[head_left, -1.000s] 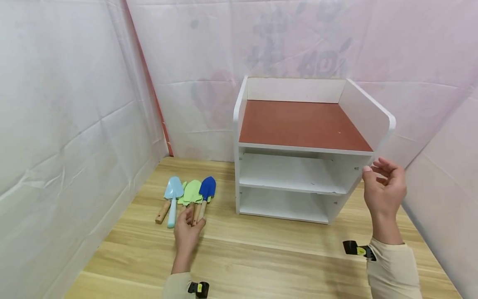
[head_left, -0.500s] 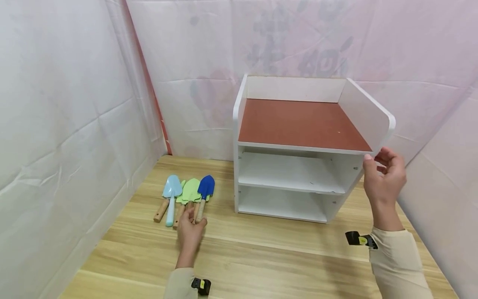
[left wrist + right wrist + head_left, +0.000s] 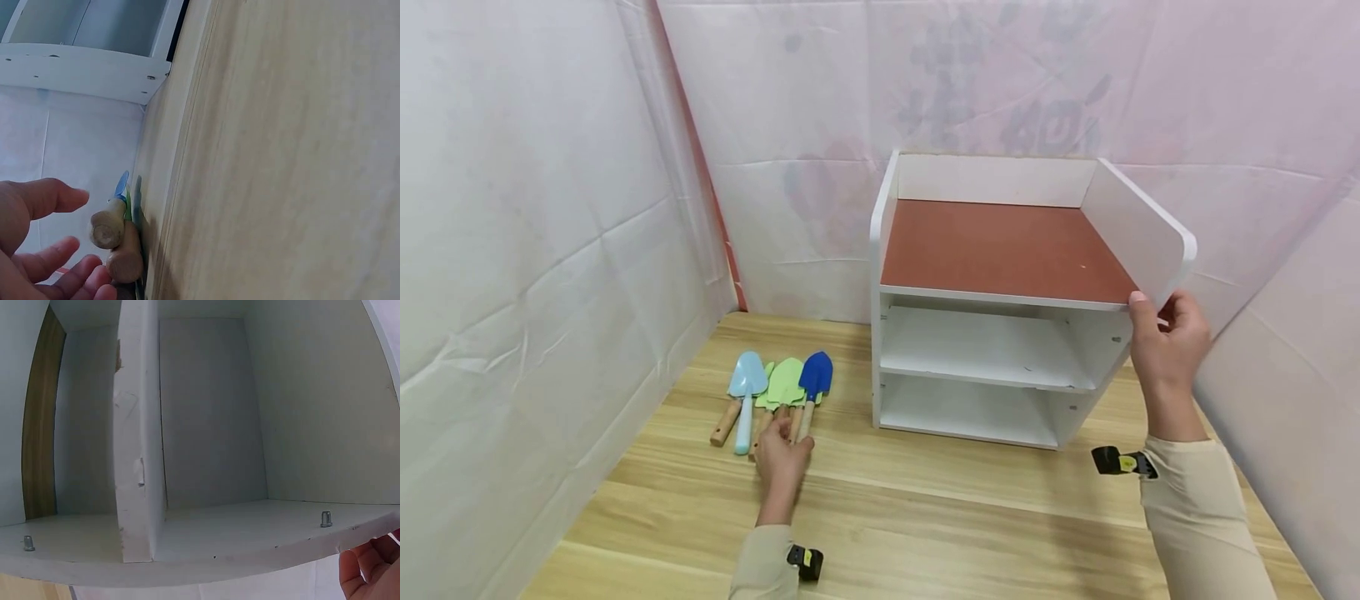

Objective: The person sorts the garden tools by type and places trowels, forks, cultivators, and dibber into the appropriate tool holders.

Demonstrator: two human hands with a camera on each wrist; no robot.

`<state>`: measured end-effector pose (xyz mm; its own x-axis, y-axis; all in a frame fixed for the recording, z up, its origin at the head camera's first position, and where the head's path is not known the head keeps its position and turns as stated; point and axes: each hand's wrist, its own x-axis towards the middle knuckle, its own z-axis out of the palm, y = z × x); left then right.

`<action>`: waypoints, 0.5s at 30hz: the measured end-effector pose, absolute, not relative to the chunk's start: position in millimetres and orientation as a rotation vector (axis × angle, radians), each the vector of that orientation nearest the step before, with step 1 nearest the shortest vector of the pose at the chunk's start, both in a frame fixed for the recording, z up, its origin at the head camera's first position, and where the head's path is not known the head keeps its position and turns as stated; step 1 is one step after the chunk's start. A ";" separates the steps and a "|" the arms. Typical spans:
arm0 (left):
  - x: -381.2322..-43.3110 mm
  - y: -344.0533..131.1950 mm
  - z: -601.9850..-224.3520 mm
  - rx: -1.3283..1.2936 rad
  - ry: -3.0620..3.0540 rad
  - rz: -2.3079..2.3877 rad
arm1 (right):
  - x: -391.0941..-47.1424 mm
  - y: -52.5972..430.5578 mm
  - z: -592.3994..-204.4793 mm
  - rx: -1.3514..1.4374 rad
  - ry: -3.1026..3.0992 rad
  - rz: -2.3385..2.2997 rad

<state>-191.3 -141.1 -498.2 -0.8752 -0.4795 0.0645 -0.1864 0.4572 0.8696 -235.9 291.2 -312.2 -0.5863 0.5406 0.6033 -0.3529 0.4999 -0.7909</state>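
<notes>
A small white shelf unit [image 3: 988,342] with a reddish-brown top board [image 3: 1000,250] stands at center right. My right hand [image 3: 1172,358] grips the front edge of its right side panel, thumb on the inner side and fingers round the outside. Garden trowels lie together on the table at left: a dark blue one [image 3: 817,373], a light green one [image 3: 786,382] and a light blue one [image 3: 748,375]. My left hand [image 3: 781,467] is at their wooden handles, thumb and fingers spread apart. In the left wrist view, a wooden handle [image 3: 107,230] shows just beyond the fingertips.
The wood-grain table [image 3: 925,508] runs in front of the shelf unit. White sheeting [image 3: 775,100] hangs behind and on both sides. A middle shelf [image 3: 977,346] divides the unit, and metal pegs [image 3: 326,519] stick out of its side panel.
My right hand has moved up along the side panel and closed its thumb and fingers on the edge. The left hand has shifted slightly at the handles; the trowels stay in place.
</notes>
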 end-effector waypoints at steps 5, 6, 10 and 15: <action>-193.5 -142.7 -497.9 0.506 -2.481 -1.360 | -237.7 288.6 -307.5 -0.230 -1.863 1.210; -194.2 -143.0 -497.7 0.500 -2.503 -1.345 | -238.6 288.1 -306.6 -0.240 -1.864 1.212; -196.3 -142.4 -497.3 0.484 -2.579 -1.278 | -242.9 286.8 -304.3 -0.245 -1.842 1.229; -199.1 -142.9 -498.2 0.470 -2.645 -1.175 | -245.6 289.5 -301.7 -0.261 -1.867 1.228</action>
<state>-199.1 -142.9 -498.2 -0.9274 -0.3691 0.0605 -0.2025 0.6314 0.7485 -245.6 289.5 -301.7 -0.6058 0.5814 0.5431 -0.2684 0.4933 -0.8274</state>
